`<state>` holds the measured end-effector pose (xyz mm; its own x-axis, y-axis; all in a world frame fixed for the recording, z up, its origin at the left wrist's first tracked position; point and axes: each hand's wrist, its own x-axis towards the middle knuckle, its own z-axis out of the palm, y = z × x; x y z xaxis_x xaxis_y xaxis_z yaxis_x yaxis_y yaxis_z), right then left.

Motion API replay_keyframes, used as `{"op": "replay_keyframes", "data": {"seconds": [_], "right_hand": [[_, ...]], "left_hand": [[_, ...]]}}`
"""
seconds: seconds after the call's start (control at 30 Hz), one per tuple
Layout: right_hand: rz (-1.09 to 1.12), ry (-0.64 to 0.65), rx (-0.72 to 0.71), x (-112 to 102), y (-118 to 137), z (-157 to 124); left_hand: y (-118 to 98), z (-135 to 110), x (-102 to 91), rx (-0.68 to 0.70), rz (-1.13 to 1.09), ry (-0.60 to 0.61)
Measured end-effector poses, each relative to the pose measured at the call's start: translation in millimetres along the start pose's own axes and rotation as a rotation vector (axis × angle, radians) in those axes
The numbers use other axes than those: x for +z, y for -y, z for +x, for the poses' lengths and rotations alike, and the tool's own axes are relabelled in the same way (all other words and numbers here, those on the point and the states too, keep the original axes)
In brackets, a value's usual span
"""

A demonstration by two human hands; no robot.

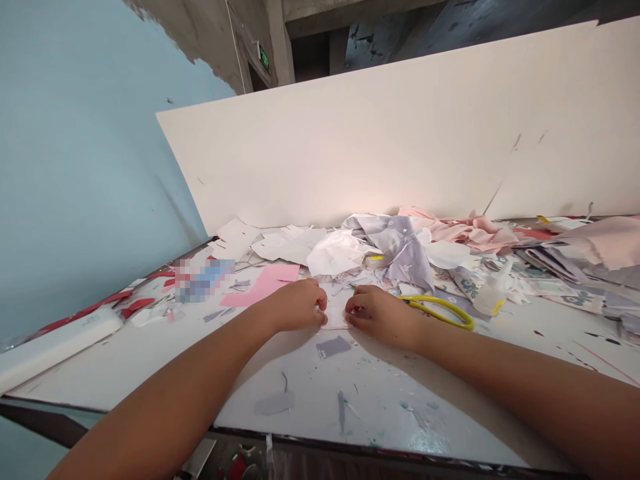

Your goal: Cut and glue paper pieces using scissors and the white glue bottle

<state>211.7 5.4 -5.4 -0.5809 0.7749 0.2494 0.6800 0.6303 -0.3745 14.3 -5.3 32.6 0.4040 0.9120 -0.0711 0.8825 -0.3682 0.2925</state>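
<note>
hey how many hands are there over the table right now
2. The left hand is at the left end of a small pale piece; the right hand is at its right end. Both are fully in view, though some fingers are partly hidden.

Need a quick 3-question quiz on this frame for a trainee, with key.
1. What lies between the left hand and the right hand, at their fingertips?
A) pink sheet
B) red scrap
C) pale piece

2. True or false: the yellow handle is closer to the right hand than to the left hand.

3. Fill in, as the picture shows it: the bottle is to the ___ of the yellow handle.

Key: 1. C; 2. True; 3. right
</note>
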Motion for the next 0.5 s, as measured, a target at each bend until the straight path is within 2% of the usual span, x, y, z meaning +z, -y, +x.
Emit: {"op": "replay_keyframes", "data": {"seconds": [0.5], "right_hand": [[-0.005, -0.005, 0.016, 1.2, 0.4, -0.4]], "left_hand": [[1.5, 2.2, 3.0, 0.04, -0.016, 0.002]]}}
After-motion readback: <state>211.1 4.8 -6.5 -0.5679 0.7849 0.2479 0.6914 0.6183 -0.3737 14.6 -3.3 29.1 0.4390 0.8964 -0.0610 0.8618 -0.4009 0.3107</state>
